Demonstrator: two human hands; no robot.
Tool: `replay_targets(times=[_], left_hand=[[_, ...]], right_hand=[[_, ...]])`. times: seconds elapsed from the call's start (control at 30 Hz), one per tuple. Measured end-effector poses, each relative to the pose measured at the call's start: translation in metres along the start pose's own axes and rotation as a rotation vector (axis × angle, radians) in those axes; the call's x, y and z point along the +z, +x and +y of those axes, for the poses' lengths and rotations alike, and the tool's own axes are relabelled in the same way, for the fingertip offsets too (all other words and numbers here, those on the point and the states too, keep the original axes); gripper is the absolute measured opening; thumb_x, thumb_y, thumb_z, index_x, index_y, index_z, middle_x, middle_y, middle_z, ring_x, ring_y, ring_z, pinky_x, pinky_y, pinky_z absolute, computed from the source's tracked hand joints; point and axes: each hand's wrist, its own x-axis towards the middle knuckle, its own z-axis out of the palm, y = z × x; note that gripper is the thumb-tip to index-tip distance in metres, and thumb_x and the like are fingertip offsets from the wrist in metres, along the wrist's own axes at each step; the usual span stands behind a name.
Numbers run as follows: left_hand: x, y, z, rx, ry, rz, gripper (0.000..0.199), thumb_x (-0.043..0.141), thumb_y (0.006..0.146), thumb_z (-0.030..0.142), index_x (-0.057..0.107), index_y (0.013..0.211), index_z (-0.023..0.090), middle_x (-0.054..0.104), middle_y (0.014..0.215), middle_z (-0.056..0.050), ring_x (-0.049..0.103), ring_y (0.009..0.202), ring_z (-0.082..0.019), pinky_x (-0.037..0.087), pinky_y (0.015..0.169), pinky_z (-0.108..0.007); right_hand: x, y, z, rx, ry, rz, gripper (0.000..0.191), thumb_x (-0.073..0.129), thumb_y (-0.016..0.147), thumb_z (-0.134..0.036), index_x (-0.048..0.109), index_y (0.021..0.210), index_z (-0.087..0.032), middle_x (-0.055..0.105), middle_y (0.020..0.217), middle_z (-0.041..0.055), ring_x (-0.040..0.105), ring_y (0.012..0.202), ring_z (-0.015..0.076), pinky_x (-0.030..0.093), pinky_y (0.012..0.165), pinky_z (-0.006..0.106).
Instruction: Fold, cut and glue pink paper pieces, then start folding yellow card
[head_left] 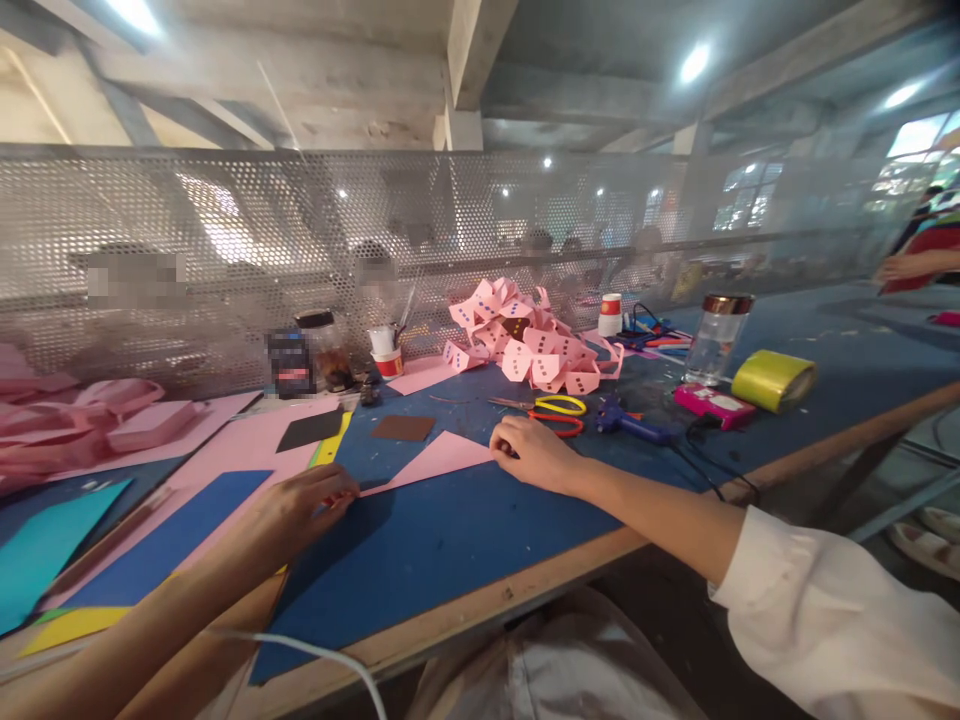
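A pink sheet of paper (444, 459), peaked at the top with a long thin tail to the left, lies on the blue table mat between my hands. My left hand (324, 496) has its fingers closed at the sheet's left tip. At its right corner, my right hand (531, 450) pinches the paper, thumb and fingers together. Just beyond the right hand are scissors (559, 405) with yellow and red handles. A small brown piece (403, 428) lies flat behind the pink sheet, and a black piece (309, 430) rests on pink paper behind my left hand.
Folded pink paper pieces with dark dots (540, 345) are heaped at the back. A blue glue gun (634, 420), a pink box (714, 406), yellow tape (774, 380) and a clear bottle (718, 340) stand to the right. Coloured sheets (180, 530) lie left. A perforated screen (300, 220) runs behind.
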Motion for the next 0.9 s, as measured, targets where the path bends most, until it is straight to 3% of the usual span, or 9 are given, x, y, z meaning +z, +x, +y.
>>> replay_targets(times=[0.17, 0.33, 0.5, 0.63, 0.73, 0.83, 0.9], left_hand=[[-0.005, 0.001, 0.003, -0.076, -0.05, 0.004, 0.024, 0.048, 0.093, 0.034, 0.07, 0.089, 0.024, 0.071, 0.094, -0.004, 0.066, 0.08, -0.018, 0.048, 0.074, -0.026], [-0.007, 0.011, 0.03, -0.249, -0.193, 0.098, 0.027, 0.053, 0.09, 0.044, 0.071, 0.089, 0.024, 0.072, 0.089, -0.003, 0.065, 0.078, -0.02, 0.048, 0.073, -0.028], [0.001, 0.025, 0.065, -0.358, -0.568, -0.045, 0.03, 0.063, 0.083, 0.05, 0.075, 0.09, 0.023, 0.077, 0.091, -0.004, 0.068, 0.086, -0.025, 0.05, 0.08, -0.034], [0.007, 0.038, 0.077, -0.371, -0.764, -0.089, 0.037, 0.063, 0.082, 0.054, 0.076, 0.092, 0.021, 0.077, 0.088, -0.006, 0.069, 0.079, -0.023, 0.054, 0.072, -0.034], [0.006, 0.05, 0.084, -0.459, -0.917, -0.073, 0.044, 0.067, 0.078, 0.055, 0.076, 0.101, 0.019, 0.078, 0.096, -0.009, 0.07, 0.08, -0.024, 0.055, 0.072, -0.035], [0.002, 0.064, 0.094, -0.536, -1.056, 0.002, 0.049, 0.071, 0.077, 0.053, 0.074, 0.112, 0.02, 0.076, 0.109, -0.009, 0.07, 0.091, -0.025, 0.056, 0.082, -0.037], [0.003, 0.073, 0.101, -0.517, -1.116, 0.086, 0.044, 0.071, 0.079, 0.052, 0.075, 0.107, 0.019, 0.075, 0.113, -0.009, 0.069, 0.094, -0.024, 0.055, 0.086, -0.036]], right_hand=[[-0.002, 0.002, -0.001, -0.004, 0.01, -0.025, 0.006, 0.062, 0.087, -0.013, 0.063, 0.083, -0.017, 0.06, 0.084, 0.0012, 0.055, 0.074, 0.0119, 0.039, 0.072, 0.024], [-0.004, 0.01, -0.004, -0.005, 0.036, -0.083, 0.003, 0.068, 0.086, -0.02, 0.067, 0.083, -0.019, 0.062, 0.088, 0.0019, 0.057, 0.08, 0.0138, 0.039, 0.075, 0.025], [-0.007, 0.021, -0.004, 0.056, 0.108, -0.144, 0.007, 0.072, 0.078, -0.016, 0.066, 0.077, -0.018, 0.063, 0.085, 0.0015, 0.058, 0.078, 0.0142, 0.039, 0.07, 0.025], [-0.012, 0.026, -0.006, 0.129, 0.211, -0.149, 0.006, 0.072, 0.078, -0.017, 0.067, 0.074, -0.017, 0.065, 0.08, 0.0009, 0.059, 0.071, 0.0131, 0.04, 0.065, 0.024], [-0.016, 0.026, -0.008, 0.18, 0.32, -0.127, 0.012, 0.069, 0.084, -0.028, 0.068, 0.08, -0.017, 0.068, 0.08, 0.0015, 0.061, 0.072, 0.0138, 0.043, 0.065, 0.024], [-0.017, 0.027, -0.013, 0.211, 0.431, -0.104, 0.022, 0.065, 0.087, -0.038, 0.068, 0.088, -0.016, 0.071, 0.083, 0.0023, 0.064, 0.076, 0.0148, 0.046, 0.067, 0.025], [-0.015, 0.029, -0.017, 0.219, 0.49, -0.093, 0.024, 0.065, 0.087, -0.04, 0.069, 0.088, -0.016, 0.071, 0.083, 0.0024, 0.064, 0.076, 0.0152, 0.047, 0.068, 0.025]])
